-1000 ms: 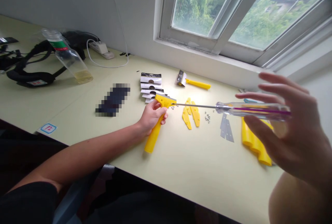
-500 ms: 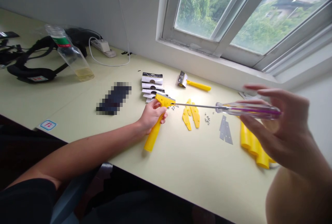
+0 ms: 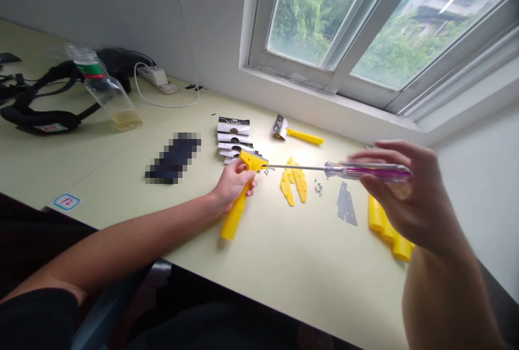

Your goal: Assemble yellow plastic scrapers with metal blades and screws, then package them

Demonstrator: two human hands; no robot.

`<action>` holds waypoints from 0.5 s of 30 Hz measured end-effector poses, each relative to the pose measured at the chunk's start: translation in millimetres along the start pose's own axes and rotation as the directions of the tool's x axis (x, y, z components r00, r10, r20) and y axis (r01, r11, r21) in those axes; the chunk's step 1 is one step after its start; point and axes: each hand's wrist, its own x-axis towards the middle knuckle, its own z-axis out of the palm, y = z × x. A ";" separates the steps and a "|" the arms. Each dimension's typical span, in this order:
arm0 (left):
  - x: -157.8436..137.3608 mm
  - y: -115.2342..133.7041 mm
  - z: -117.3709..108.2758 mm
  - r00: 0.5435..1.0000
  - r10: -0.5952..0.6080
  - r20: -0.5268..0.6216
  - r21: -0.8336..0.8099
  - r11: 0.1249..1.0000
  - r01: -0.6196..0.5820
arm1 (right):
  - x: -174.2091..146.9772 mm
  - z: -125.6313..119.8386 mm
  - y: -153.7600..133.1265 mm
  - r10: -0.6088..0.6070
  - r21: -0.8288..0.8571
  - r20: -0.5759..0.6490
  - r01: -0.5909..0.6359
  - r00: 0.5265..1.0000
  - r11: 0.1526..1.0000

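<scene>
My left hand is wrapped around the neck of a yellow scraper, whose handle slants down toward me. In my right hand is a screwdriver with a clear and purple handle, held between thumb and fingers. Its long shaft points left, and the tip meets the side of the scraper head. Below the shaft lie flat yellow plastic plates. Small screws form a loose pile beside them, and others lie close to the scraper head. Grey metal blades rest farther right.
Yellow handles lie partly behind my right hand. Black-and-white card sleeves and another yellow scraper with a card cover sit toward the window. Leftward are a pixelated dark object, a bottle, a black headset strap and a charger.
The whole view has shifted slightly. My right hand's fingers have changed position on the screwdriver handle. The tip stays at the scraper head, and my left hand keeps its hold.
</scene>
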 end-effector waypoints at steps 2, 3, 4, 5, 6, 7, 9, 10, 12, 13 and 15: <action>-0.2 0.0 0.4 1.000 -0.004 0.011 0.001 1.000 0.004 | -0.6 -0.4 0.0 0.082 -0.100 -0.078 -0.090 0.994 0.991; -0.2 0.0 0.5 1.000 -0.005 0.014 0.001 1.000 0.005 | -0.8 -0.4 0.4 0.088 -0.111 -0.083 -0.097 0.993 0.989; 0.0 0.2 0.4 1.000 -0.004 0.013 0.000 1.000 0.004 | -0.9 -0.2 0.9 0.075 -0.083 -0.052 -0.079 0.996 0.993; 0.2 0.5 0.3 1.000 -0.002 0.011 -0.002 1.000 0.002 | -0.9 0.2 1.4 0.049 -0.042 -0.017 -0.049 0.999 0.998; 0.5 0.9 0.2 1.000 0.001 0.010 -0.005 1.000 -0.001 | -0.8 0.9 1.9 0.033 -0.037 -0.020 -0.034 0.999 0.999; 0.7 1.4 0.0 1.000 0.004 0.012 -0.006 1.000 -0.003 | -0.5 1.8 2.2 0.037 -0.078 -0.063 -0.042 0.997 0.996; 0.8 2.5 -0.3 1.000 0.011 0.017 -0.008 1.000 -0.010 | 0.2 3.7 2.1 0.029 -0.178 -0.152 -0.056 0.988 0.982; 0.7 2.9 -0.4 1.000 0.010 0.017 -0.010 1.000 -0.010 | 0.6 4.4 1.8 0.003 -0.169 -0.143 -0.027 0.990 0.985; 0.0 3.4 -0.2 1.000 0.004 0.014 -0.017 1.000 -0.004 | 1.0 4.7 0.7 -0.048 -0.057 -0.066 0.044 0.997 0.997; -0.4 3.4 0.0 1.000 -0.001 0.016 -0.020 1.000 0.002 | 1.0 4.3 0.1 -0.056 -0.050 -0.076 0.052 0.996 0.997; -1.0 3.1 0.4 1.000 -0.008 0.028 -0.022 1.000 0.009 | 0.5 2.1 -1.0 -0.009 -0.162 -0.164 -0.018 0.986 0.987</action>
